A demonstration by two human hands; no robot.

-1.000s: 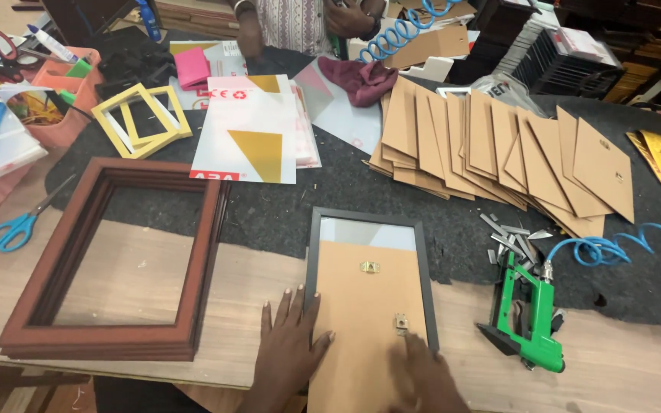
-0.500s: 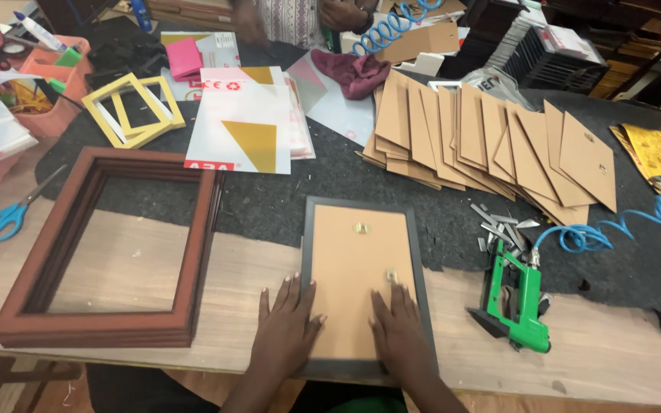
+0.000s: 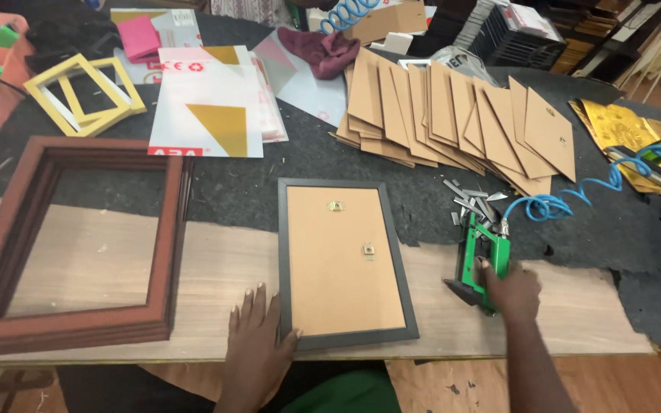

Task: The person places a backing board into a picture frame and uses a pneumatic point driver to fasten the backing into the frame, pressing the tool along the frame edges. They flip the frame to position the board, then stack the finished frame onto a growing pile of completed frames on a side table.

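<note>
Cluttered framing workbench (image 3: 193, 260), dark felt mat (image 3: 254, 191)

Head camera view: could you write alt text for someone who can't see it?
A person's left hand rests flat on a wooden workbench against the corner of a dark picture frame lying face down, while the right hand grips a green staple gun beside it. Around them lie a large brown frame, fanned backing boards and a blue coiled hose.

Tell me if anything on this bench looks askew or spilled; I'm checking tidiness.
Small metal strips lie scattered loose on the dark mat beside the green stapler under the right hand. The grey frame lies square.
</note>
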